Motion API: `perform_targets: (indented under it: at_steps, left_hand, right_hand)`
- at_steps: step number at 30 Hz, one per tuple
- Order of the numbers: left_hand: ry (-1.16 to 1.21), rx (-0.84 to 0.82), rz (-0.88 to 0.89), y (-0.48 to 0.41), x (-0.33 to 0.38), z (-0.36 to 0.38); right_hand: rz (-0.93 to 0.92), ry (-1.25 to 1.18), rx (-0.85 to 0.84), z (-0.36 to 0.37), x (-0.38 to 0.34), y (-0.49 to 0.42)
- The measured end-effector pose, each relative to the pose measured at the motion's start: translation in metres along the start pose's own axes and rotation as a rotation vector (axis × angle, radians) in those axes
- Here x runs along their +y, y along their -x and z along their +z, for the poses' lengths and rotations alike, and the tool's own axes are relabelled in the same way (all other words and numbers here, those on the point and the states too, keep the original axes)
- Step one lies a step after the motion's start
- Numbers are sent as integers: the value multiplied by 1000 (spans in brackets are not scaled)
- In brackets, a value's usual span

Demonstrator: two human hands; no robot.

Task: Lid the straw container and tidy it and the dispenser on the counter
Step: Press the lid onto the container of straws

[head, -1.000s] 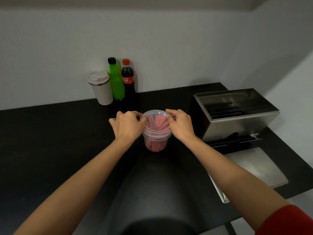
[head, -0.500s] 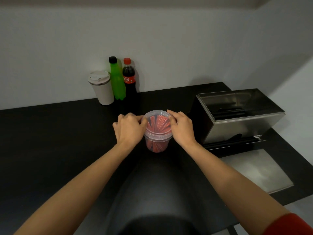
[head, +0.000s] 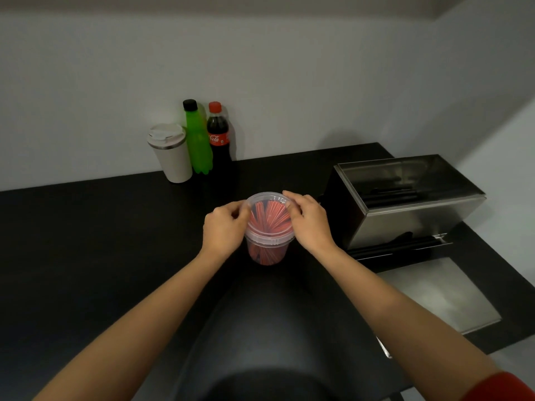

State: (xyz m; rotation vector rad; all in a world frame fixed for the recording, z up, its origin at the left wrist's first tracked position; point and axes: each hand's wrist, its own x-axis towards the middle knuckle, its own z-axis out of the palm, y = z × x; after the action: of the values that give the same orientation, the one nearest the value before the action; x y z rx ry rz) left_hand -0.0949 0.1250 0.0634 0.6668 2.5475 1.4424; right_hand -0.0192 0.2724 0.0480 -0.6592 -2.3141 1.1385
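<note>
A clear plastic straw container full of red straws stands upright in the middle of the black counter. A clear round lid lies across its top. My left hand grips the lid's left rim and my right hand grips its right rim, fingertips pressing on the edge. A steel straw dispenser stands to the right of the container, its top open and dark straws showing in its front slot.
A beige travel cup, a green bottle and a cola bottle stand against the back wall. A flat steel plate lies in front of the dispenser near the counter's right edge.
Both hands stay on the lid rim with the fingertips shifting slightly along its edge. The view has drifted a little; the container has not moved.
</note>
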Motion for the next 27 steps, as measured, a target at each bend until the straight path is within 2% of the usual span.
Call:
perform_targets:
  at_steps: [5,16,21,27]
  left_hand:
    - [83,-56,-39,-8,-1,-4]
    - [66,-1,-22,-8,0,-1]
    - [33,109,120,-7,19,-8]
    - [25,107,249,6,44,-6]
  right_hand:
    - [79,-67,-27,0,-1,-4]
    - [97,-19,-1,-3,-8,1]
    - [8,13,89,-19,-21,6]
    - [-32,38,124,-40,-31,22]
